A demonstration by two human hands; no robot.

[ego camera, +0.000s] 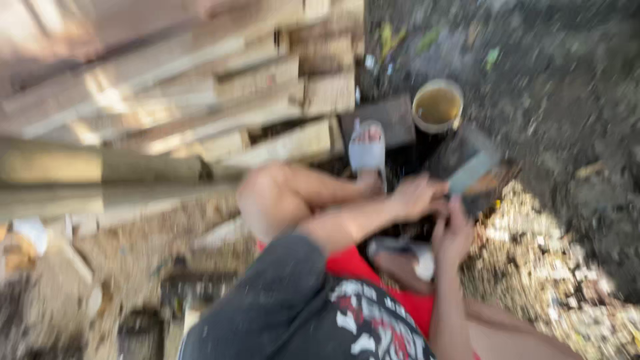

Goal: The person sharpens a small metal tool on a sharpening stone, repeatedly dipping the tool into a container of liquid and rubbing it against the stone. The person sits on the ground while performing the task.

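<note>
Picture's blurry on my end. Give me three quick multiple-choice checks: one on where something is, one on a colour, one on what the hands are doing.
1. Where does the round container of yellowish liquid stand?
A. On the stacked wooden planks
B. On the dark ground beyond the hands
C. In the person's lap

2. What colour are the person's shorts?
A. Red
B. Green
C. White

3. What are the two hands doing?
A. Resting flat on the knees
B. Hanging apart, touching nothing
C. Both at a flat dark blade-like tool

Answers: 1 B, it sits on dark soil just right of the stacked wooden planks. 2 A, red cloth shows below the bent knee. 3 C, the left hand and the right hand meet at the flat dark tool; blur hides the exact grip.
</note>
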